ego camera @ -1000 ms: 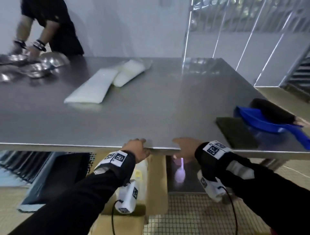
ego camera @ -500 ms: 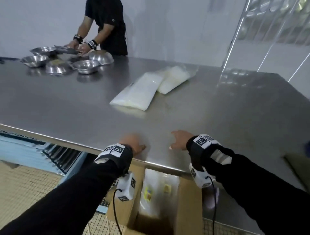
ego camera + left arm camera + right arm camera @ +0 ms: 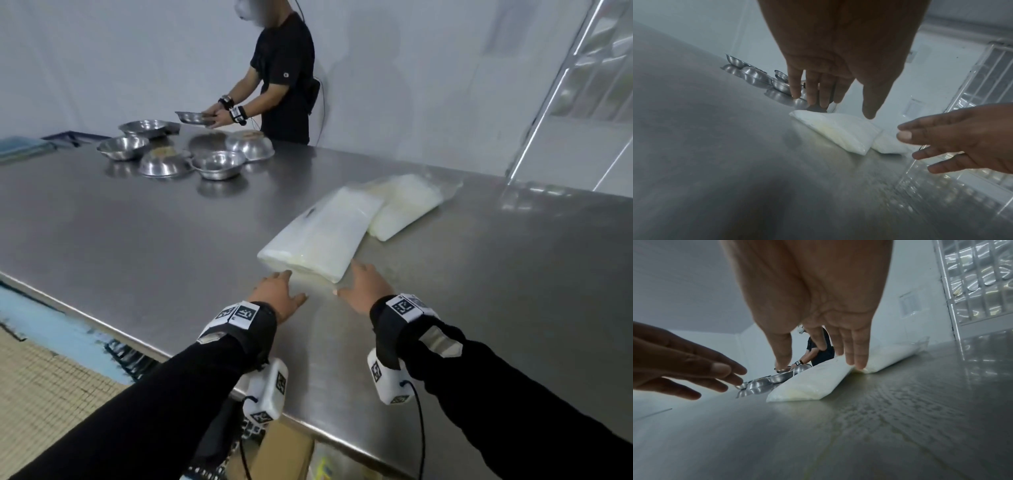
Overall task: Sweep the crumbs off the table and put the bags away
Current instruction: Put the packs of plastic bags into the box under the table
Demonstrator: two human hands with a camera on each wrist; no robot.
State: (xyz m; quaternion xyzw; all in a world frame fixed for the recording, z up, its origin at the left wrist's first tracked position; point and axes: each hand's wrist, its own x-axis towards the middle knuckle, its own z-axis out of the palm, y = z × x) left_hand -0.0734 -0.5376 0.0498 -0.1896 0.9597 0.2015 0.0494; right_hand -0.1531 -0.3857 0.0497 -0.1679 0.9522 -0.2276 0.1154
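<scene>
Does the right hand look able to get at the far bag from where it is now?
Probably yes. The right hand is open at the near bag's right corner, and the far bag lies just beyond, its right side uncovered, with bare table between.

two bags (image 3: pixel 325 236) lie side by side mid table (image 3: pixel 137 233); bowls (image 3: pixel 191 150) behind-left; both hands (image 3: pixel 279 294) just before nearer bag.

Far bag (image 3: pixel 404 205) partly hidden behind near bag (image 3: pixel 322 236); crumbs indiscernible.
</scene>
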